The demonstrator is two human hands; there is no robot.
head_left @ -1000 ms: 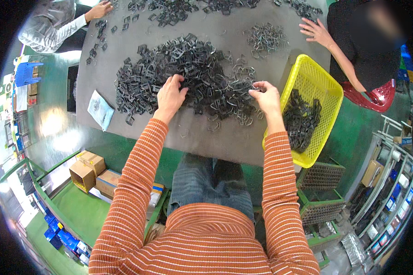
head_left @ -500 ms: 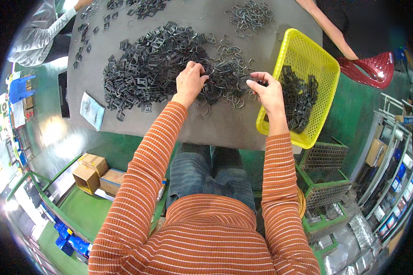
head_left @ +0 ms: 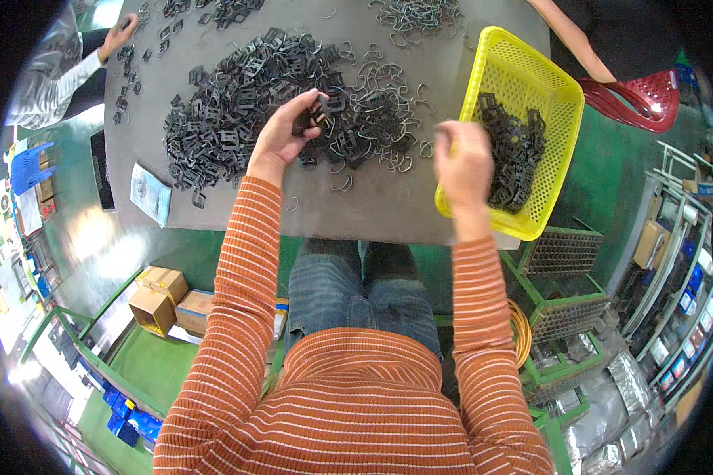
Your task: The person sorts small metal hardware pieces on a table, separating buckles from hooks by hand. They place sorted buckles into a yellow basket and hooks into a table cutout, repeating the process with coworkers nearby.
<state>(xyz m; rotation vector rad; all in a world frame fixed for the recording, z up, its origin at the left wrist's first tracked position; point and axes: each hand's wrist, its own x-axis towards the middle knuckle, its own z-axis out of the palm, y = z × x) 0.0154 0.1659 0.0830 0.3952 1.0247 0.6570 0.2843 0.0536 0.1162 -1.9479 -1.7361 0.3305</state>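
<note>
My left hand (head_left: 281, 136) is raised over the near side of a heap of small black plastic clips (head_left: 238, 103), its fingers curled round a black clip (head_left: 307, 120). Beside the heap, bent metal wire hooks (head_left: 380, 91) lie loose, some mixed in with black clips. My right hand (head_left: 463, 158) is at the left rim of a yellow perforated basket (head_left: 566, 111). Motion smears its fingers, so any grip is unclear. Inside the basket lie more black pieces (head_left: 515, 154).
All this rests on a grey table (head_left: 356, 210). A pale blue packet (head_left: 150, 194) lies at its left edge, and another pile of wire hooks (head_left: 420, 14) at the far side. Another person's hand (head_left: 119, 36) is far left; another's forearm (head_left: 570, 36) is far right, near a red chair (head_left: 650, 111).
My left hand has moved left and curled round a black clip. My right hand has opened its pinch out of clear view, turning and blurring beside the basket rim. The other person's hand at left came further into view.
</note>
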